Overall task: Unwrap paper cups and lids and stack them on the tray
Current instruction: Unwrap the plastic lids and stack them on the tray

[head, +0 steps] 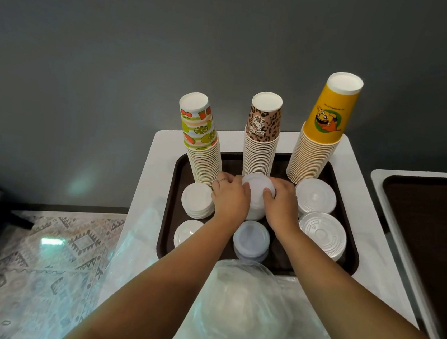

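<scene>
A dark brown tray [169, 218] lies on a white table. At its back stand three upside-down cup stacks: fruit-print cups [201, 142], leopard-print cups [261, 143] and tall yellow cups [319, 140]. In the tray's middle is a stack of white lids [256, 197]. My left hand [229, 197] and my right hand [282, 203] grip it from either side. Other lid stacks sit around it: white at left [197, 201], clear at front left [186, 233], bluish at front centre [251, 238], white at right [315, 197], clear ribbed at front right [321, 235].
Crumpled clear plastic wrapping [243, 309] lies on the white table [370, 284] in front of the tray, partly over its near edge. A second dark tray [432, 219] sits on another white table to the right. A patterned rug [41, 260] covers the floor at left.
</scene>
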Motion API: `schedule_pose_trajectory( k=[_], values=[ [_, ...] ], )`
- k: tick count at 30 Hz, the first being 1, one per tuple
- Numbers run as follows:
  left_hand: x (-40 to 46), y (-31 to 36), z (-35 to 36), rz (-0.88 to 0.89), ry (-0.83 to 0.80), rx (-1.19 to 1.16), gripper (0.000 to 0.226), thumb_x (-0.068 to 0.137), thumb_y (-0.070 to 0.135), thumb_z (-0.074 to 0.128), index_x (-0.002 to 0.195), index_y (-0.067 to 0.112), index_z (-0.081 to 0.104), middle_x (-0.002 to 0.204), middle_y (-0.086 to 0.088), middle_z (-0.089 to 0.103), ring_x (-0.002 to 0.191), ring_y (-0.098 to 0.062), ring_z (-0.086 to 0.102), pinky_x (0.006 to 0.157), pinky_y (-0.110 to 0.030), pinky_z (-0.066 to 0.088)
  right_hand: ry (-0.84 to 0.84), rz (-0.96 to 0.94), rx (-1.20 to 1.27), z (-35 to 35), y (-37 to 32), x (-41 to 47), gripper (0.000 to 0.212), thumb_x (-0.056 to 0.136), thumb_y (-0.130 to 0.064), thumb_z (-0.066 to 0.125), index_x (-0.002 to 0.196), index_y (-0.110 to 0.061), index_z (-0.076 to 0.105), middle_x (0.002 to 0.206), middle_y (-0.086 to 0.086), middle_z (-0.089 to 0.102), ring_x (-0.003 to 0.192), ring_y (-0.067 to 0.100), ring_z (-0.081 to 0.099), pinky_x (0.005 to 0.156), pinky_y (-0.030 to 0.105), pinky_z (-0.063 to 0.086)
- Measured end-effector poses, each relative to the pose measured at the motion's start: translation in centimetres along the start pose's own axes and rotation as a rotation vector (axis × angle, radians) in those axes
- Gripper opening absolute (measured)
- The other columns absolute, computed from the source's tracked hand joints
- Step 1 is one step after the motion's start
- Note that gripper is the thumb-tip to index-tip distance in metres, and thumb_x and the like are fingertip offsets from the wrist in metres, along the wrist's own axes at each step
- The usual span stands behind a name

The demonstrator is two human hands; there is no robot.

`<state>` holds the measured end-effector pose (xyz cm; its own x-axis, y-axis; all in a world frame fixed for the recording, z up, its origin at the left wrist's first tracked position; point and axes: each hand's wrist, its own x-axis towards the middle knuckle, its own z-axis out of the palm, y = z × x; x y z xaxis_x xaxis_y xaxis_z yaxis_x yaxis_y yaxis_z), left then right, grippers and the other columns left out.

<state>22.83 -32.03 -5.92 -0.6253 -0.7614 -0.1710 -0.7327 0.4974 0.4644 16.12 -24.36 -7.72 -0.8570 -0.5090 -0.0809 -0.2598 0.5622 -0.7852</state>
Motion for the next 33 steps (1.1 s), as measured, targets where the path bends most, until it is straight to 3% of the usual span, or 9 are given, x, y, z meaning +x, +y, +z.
schedule_pose_trajectory(
  k=[6,11,17,24,28,33],
  values=[
    [-2.0,0.0,-1.4,0.119,-0.026,-0.230,0.036,0.101,0.019,0.036,0.132,0.004,0.047,0.134,-0.019,0.035,0.117,-0.029,0.044,0.098,-0.029,0.033,0.041,-0.053,0.029,-1.3,-0.4,-2.1,0.037,0.096,-0.013,0.047,0.133,-0.012,0.052,0.131,0.014,0.042,0.116,0.025,0.048,0.091,0.022,0.035],
    [-5.3,-1.6,-0.2,0.079,-0.071,-0.238,0.038,0.101,0.021,0.038,0.135,0.005,0.044,0.136,-0.016,0.035,0.114,-0.023,0.047,0.090,-0.016,0.029,-0.009,-0.041,0.019,-0.9,1.3,-5.1,0.036,0.096,-0.014,0.049,0.131,-0.012,0.054,0.127,0.014,0.046,0.114,0.024,0.049,0.092,0.021,0.035],
    [-7.1,-2.9,1.6,0.018,-0.147,-0.226,0.037,0.101,0.020,0.039,0.135,0.007,0.042,0.135,-0.015,0.034,0.117,-0.024,0.044,0.097,-0.022,0.032,-0.033,0.002,-0.011,0.0,2.7,-7.2,0.034,0.095,-0.014,0.050,0.129,-0.011,0.054,0.128,0.013,0.048,0.112,0.023,0.050,0.086,0.018,0.034],
    [-7.1,-3.3,2.1,-0.020,-0.154,-0.270,0.037,0.100,0.018,0.041,0.135,0.007,0.044,0.135,-0.015,0.033,0.104,-0.021,0.045,0.098,-0.024,0.032,-0.091,0.007,-0.063,0.2,3.1,-7.0,0.037,0.094,-0.012,0.052,0.130,-0.011,0.053,0.130,0.013,0.048,0.114,0.024,0.049,0.089,0.021,0.036],
    [-7.0,-3.5,2.5,-0.051,-0.168,-0.272,0.040,0.100,0.020,0.041,0.138,0.009,0.041,0.138,-0.015,0.033,0.115,-0.025,0.046,0.100,-0.027,0.033,-0.128,0.030,-0.070,0.3,3.4,-7.0,0.038,0.093,-0.014,0.053,0.131,-0.014,0.051,0.130,0.012,0.048,0.114,0.024,0.050,0.094,0.028,0.041],
    [-7.1,-3.9,2.5,-0.060,-0.168,-0.251,0.046,0.099,0.023,0.045,0.142,0.010,0.036,0.143,-0.014,0.032,0.124,-0.026,0.043,0.104,-0.031,0.033,-0.140,0.063,-0.002,0.2,3.7,-7.4,0.051,0.093,-0.016,0.056,0.140,-0.012,0.039,0.134,0.013,0.046,0.117,0.024,0.052,0.093,0.025,0.040]
  ],
)
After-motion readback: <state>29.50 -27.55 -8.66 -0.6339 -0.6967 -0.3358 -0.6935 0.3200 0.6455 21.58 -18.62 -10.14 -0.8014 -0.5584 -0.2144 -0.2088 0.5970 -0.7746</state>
